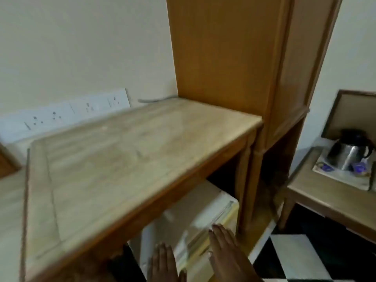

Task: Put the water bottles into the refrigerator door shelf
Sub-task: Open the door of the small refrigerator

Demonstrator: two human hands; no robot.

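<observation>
A small white refrigerator sits under the wooden desk, low in the picture and blurred. My left hand and my right hand are both flat with fingers stretched out, held in front of the refrigerator's top front edge. Neither hand holds anything. Whether they touch the door I cannot tell. No water bottle shows in this view, and the door shelf is hidden.
A tall wooden cabinet stands right of the desk. Further right a low side table carries a tray with a steel kettle. Wall sockets run behind the desk. The floor has black and white tiles.
</observation>
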